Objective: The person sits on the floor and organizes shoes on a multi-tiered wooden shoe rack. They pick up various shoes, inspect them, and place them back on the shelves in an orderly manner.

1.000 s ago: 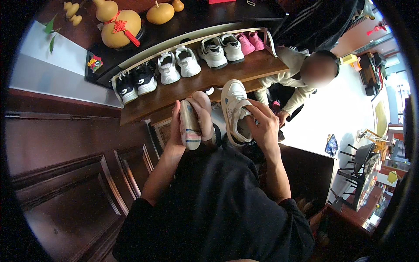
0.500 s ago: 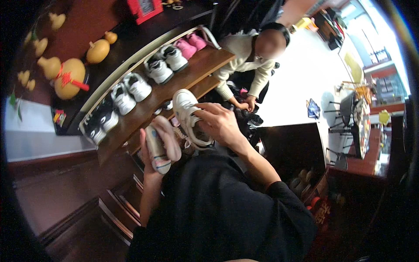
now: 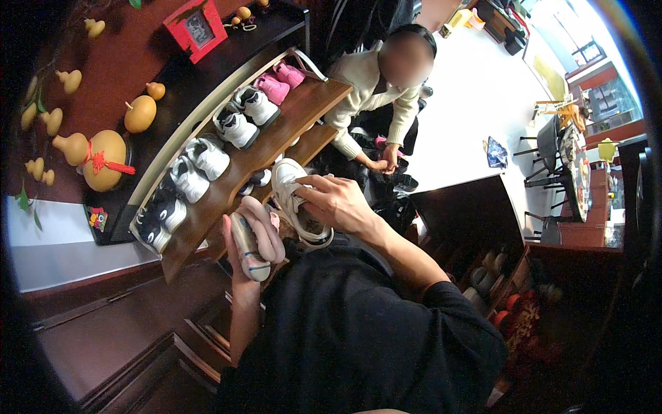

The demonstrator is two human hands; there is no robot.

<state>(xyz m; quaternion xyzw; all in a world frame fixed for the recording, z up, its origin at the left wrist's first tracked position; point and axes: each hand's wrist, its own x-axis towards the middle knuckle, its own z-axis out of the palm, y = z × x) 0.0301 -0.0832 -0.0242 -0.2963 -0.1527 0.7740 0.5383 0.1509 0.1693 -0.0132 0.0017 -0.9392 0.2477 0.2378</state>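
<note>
My right hand [image 3: 343, 207] is closed on a white lace-up sneaker [image 3: 284, 176], with fingers across its laces and opening. The sneaker's toe points away from me, toward the shoe rack. To its left, my left hand [image 3: 236, 261] is closed around a pale pink slipper [image 3: 265, 233] with puffy straps, its worn sole [image 3: 249, 250] tilted up on edge. A small gap lies between slipper and sneaker. Both are held in front of my body, just short of the rack; my left fingers are partly hidden behind the slipper.
A wooden shoe rack [image 3: 272, 141] bears white sneakers [image 3: 208, 157], black-and-white sneakers [image 3: 162, 217] and pink shoes [image 3: 272, 90]. Gourds [image 3: 107, 160] and a red frame [image 3: 195, 31] stand behind. A person in a cream sweater [image 3: 358, 76] crouches beyond the rack. An open cabinet [image 3: 493, 276] stands right.
My view has shifted, so the rack and gourds sit lower and more of the red frame shows. Both hands keep their hold, and the slipper and sneaker stay nearly in place.
</note>
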